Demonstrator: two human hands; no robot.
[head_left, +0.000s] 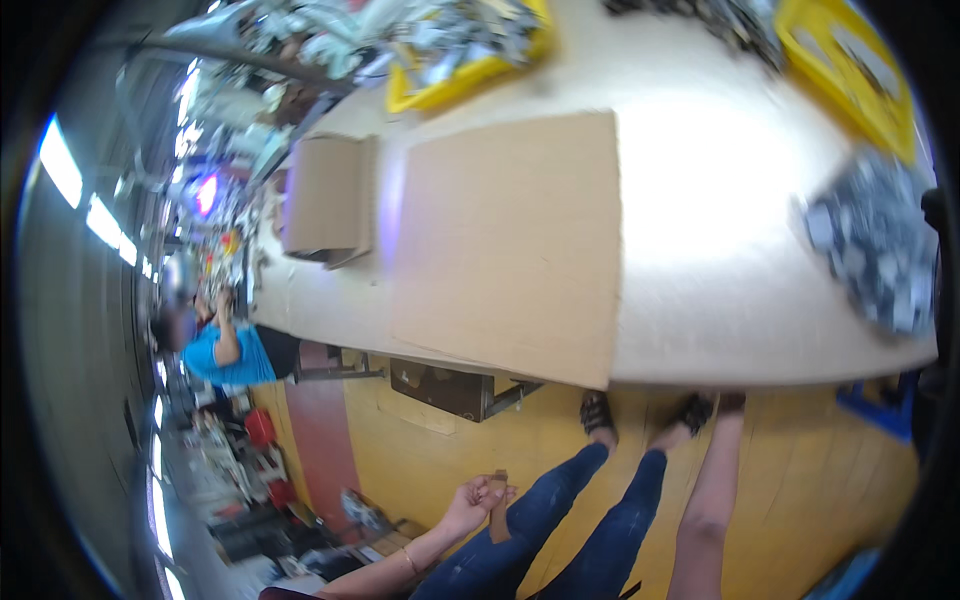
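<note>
My left hand point(474, 506) is low in front of my thigh, with its thumb and fingers closed on a flat brown strip point(499, 522). The strip hangs down past the fingers and a short end sticks up above them; its material is too small to tell. Stretched forward, my right forearm point(708, 495) reaches the near edge of the pale table point(700, 350). The table edge hides most of that hand, so its fingers do not show. A flat cardboard sheet point(510, 240) lies on the table, its near corner at the front edge.
A folded cardboard piece point(325, 195) stands left on the table. Yellow trays point(468, 82) with small pieces sit at the back and a second yellow tray point(850, 120) at right, near a clear bag of grey pieces point(875, 245). Under the table is a brown box point(435, 388). A person point(232, 352) in blue works at left.
</note>
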